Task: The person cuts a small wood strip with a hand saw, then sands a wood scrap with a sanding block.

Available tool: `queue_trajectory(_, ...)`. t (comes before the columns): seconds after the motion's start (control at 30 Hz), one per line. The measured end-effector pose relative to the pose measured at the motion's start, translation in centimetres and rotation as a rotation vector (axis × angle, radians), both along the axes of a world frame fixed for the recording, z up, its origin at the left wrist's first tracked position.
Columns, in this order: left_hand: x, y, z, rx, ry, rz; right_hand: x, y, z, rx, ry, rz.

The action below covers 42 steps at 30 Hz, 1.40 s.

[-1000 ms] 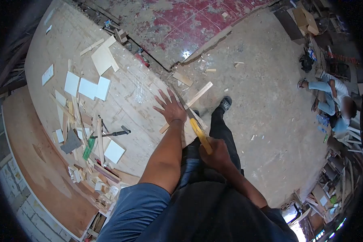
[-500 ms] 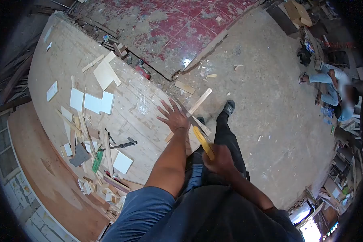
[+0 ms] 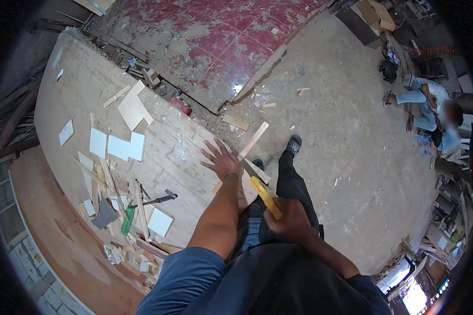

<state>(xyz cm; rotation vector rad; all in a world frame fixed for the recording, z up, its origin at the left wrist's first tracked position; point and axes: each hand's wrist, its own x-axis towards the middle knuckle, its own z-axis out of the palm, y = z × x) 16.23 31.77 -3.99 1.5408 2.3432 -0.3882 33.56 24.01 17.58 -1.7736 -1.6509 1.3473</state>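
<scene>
My left hand (image 3: 224, 160) presses down at the edge of the wooden workbench (image 3: 160, 139), its fingers spread. Beside it a pale strip of wood (image 3: 254, 140) juts out past the bench edge, over the floor. My right hand (image 3: 290, 220) is wrapped round the yellow handle of a handsaw (image 3: 264, 195), close in front of my body. The saw's blade runs forward to the wood right beside my left palm. Part of the wood lies hidden under my left hand.
White square panels (image 3: 119, 147), a pale board (image 3: 132, 109), a black clamp-like tool (image 3: 163, 198) and scattered offcuts lie on the bench. A red tool (image 3: 181, 104) is at its far edge. A seated person (image 3: 431, 107) is at the right. Wood scraps (image 3: 235, 122) litter the floor.
My right hand has drawn the saw back a little toward my body. My left hand stays pressed at the bench edge. The whole view has shifted slightly.
</scene>
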Motion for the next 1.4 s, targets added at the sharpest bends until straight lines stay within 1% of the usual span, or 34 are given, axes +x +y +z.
queue_trajectory(0.07, 0.2, 0.1, 0.7, -0.031, 0.002, 0.008, -0.1, -0.3, 0.6, -0.038, 0.030, -0.041)
queue_trajectory(0.13, 0.2, 0.4, 0.3, 0.003, 0.001, 0.009, 0.0, 0.6, -0.5, -0.067, 0.008, -0.013)
queue_trajectory(0.17, 0.1, -0.1, 0.4, 0.019, 0.003, 0.003, 0.3, -0.3, -1.0, -0.073, 0.005, -0.016)
queue_trajectory(0.23, 0.1, -0.2, 0.9, -0.001, -0.027, 0.007, 0.7, -1.3, -1.8, 0.161, -0.092, 0.084)
queue_trajectory(0.27, 0.1, 0.1, 1.0, -0.024, -0.050, 0.028, 0.8, -1.4, -2.0, 0.173, -0.093, 0.085)
queue_trajectory(0.33, -0.1, -0.3, 0.0, -0.046, 0.001, 0.008, 0.0, -1.1, -0.3, 0.040, -0.040, 0.048)
queue_trajectory(0.37, -0.1, -0.6, -0.4, -0.022, 0.025, -0.010, -0.2, 0.2, 0.8, -0.122, 0.035, -0.006)
queue_trajectory(0.4, 0.0, -0.4, -0.5, 0.013, 0.047, -0.025, -0.1, 0.1, 0.8, -0.116, 0.036, -0.008)
queue_trajectory(0.47, 0.0, -0.5, -0.1, 0.017, 0.025, -0.028, 0.1, 0.0, 0.5, -0.057, 0.021, 0.040)
queue_trajectory(0.53, -0.2, -0.7, 0.2, 0.031, 0.001, -0.038, 0.0, -0.9, -0.5, 0.023, 0.014, 0.022)
queue_trajectory(0.6, -0.7, -1.2, 0.0, 0.160, -0.107, -0.076, 0.1, -0.7, -0.5, 0.104, 0.009, 0.003)
queue_trajectory(0.67, -1.1, -1.4, -0.1, 0.145, -0.102, -0.110, 0.1, 0.2, 0.6, -0.155, -0.074, 0.095)
queue_trajectory(0.73, -0.9, -1.4, 1.0, 0.025, -0.125, -0.140, 0.1, 0.6, 1.8, -0.182, -0.067, 0.070)
queue_trajectory(0.77, -0.9, -1.7, 0.7, 0.031, -0.126, -0.141, 0.0, 0.7, 2.1, -0.217, -0.058, 0.046)
queue_trajectory(0.83, -0.6, -2.0, 0.1, 0.122, -0.102, -0.176, -0.5, 0.0, 1.8, -0.157, -0.086, 0.043)
queue_trajectory(0.87, -0.4, -2.1, -0.3, 0.126, -0.102, -0.173, -0.7, -0.2, 1.5, -0.104, -0.114, 0.042)
queue_trajectory(0.9, -0.1, -2.1, -0.2, 0.101, -0.083, -0.149, -0.9, -0.2, 1.0, -0.102, -0.115, 0.049)
queue_trajectory(1.0, 0.4, -2.5, 0.3, 0.077, -0.063, -0.124, -0.7, -1.1, -1.1, -0.165, -0.083, -0.017)
queue_trajectory(1.07, 0.4, -1.9, 0.6, 0.108, -0.052, -0.125, 0.1, -1.4, -2.4, -0.079, -0.019, -0.023)
queue_trajectory(1.1, 0.4, -2.1, 0.7, 0.109, -0.057, -0.124, 0.2, -1.7, -2.0, -0.056, 0.025, -0.044)
queue_trajectory(1.2, 0.6, -2.4, 0.8, 0.129, -0.074, -0.133, 0.1, -3.4, -2.6, 0.013, 0.048, -0.072)
queue_trajectory(1.33, 0.2, -2.8, 0.6, 0.142, -0.079, -0.145, 0.2, -4.6, -3.2, 0.066, 0.065, -0.051)
queue_trajectory(1.37, 0.0, -3.0, 0.5, 0.159, -0.082, -0.141, 0.3, -4.6, -3.4, 0.096, 0.053, -0.042)
queue_trajectory(1.4, -0.5, -3.6, 0.2, 0.249, -0.166, -0.188, 0.5, -4.6, -3.5, 0.126, 0.041, -0.033)
